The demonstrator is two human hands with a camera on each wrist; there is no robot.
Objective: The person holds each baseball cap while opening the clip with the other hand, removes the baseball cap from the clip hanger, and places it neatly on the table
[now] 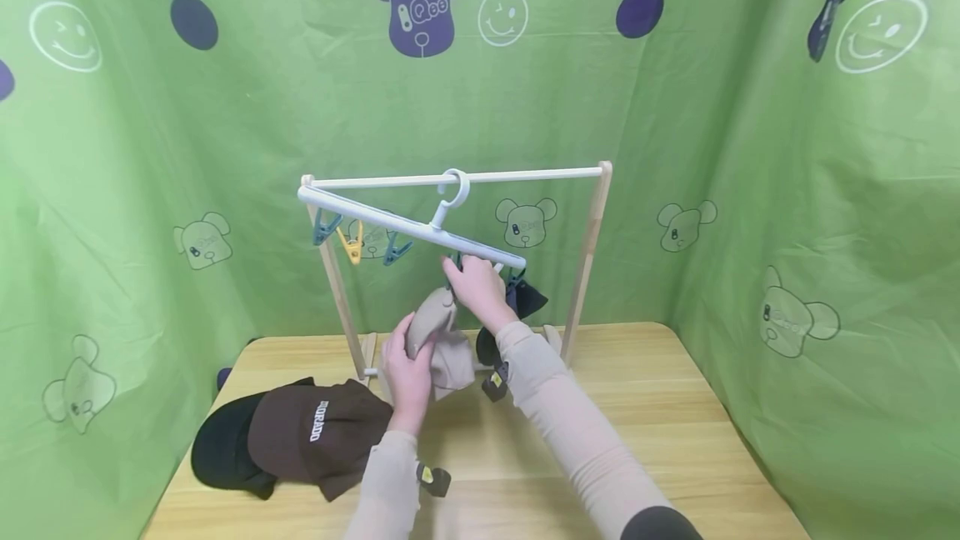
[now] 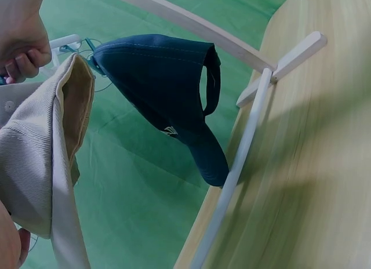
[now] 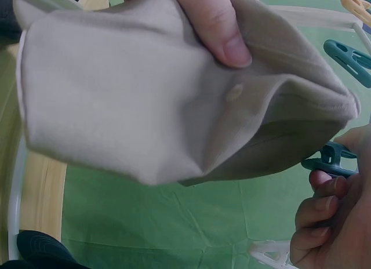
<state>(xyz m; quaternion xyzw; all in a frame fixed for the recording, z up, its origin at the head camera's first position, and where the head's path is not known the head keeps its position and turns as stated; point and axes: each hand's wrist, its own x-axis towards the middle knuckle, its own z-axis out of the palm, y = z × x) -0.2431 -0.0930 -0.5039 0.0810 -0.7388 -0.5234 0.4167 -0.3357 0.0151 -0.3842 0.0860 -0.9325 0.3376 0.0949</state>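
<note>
My left hand (image 1: 408, 365) grips a beige cap (image 1: 431, 323) below the hanger. In the right wrist view, the thumb of that hand presses into the cap's cloth (image 3: 116, 101). My right hand (image 1: 476, 286) is just under the lower part of a white hanger (image 1: 375, 217). It pinches a teal clip (image 3: 333, 159) right at the cap's edge; whether the clip has bitten the cloth I cannot tell. Beside this hand a dark cap (image 2: 156, 77) hangs from another clip. The hanger tilts, its left end high and its right end low.
The hanger hooks over the bar (image 1: 525, 177) of a wooden rack (image 1: 592, 240). A yellow clip (image 1: 352, 244) and teal clips (image 1: 326, 227) hang toward its left end. A brown cap (image 1: 292, 432) and a black cap (image 1: 221, 444) lie overlapping on the table (image 1: 637, 407) at left.
</note>
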